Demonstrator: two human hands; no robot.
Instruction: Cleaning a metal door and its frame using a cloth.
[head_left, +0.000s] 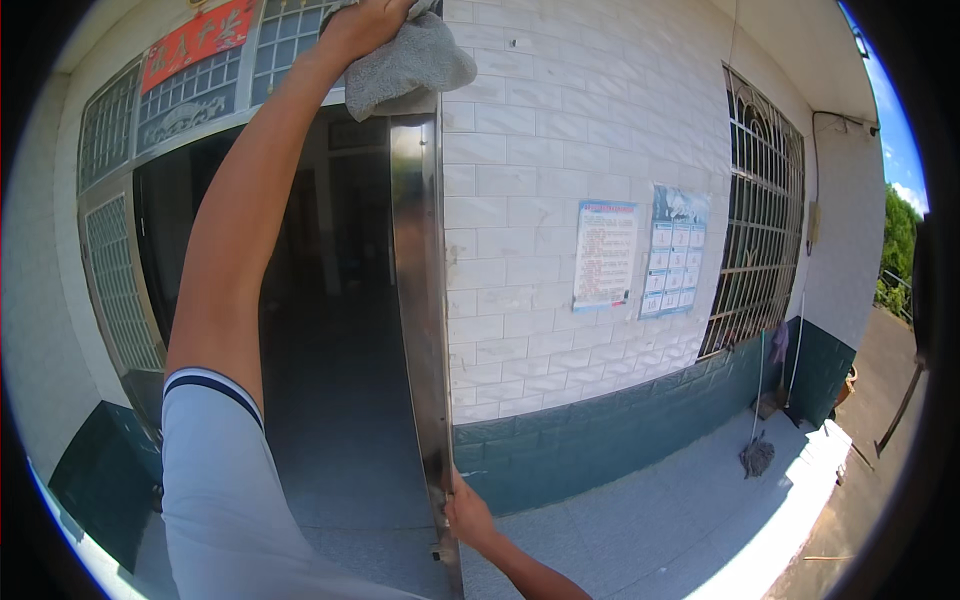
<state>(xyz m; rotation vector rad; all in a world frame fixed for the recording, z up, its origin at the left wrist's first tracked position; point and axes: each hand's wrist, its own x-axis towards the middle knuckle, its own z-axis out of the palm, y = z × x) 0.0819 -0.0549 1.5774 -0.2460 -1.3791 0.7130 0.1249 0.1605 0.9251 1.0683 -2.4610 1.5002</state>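
Note:
High above me, my left hand (384, 16) holds a grey terry cloth (409, 66). The cloth hangs against the top of a shiny metal door frame (420, 225) and the wall beside it. Part of the left hand is cut off by the upper edge of the view. Lower down, my right hand (471, 511) grips the outer edge of the same metal upright, its fingertips partly hidden. Left of the upright is an open doorway (337, 360) with a dark room behind it.
White wall tiles (510, 262) carry a printed notice (604, 255) and a calendar (675, 251). Further right are a barred window (757, 210) and a mop (756, 456) on the tiled floor (622, 532). A red banner (196, 43) hangs above the doorway.

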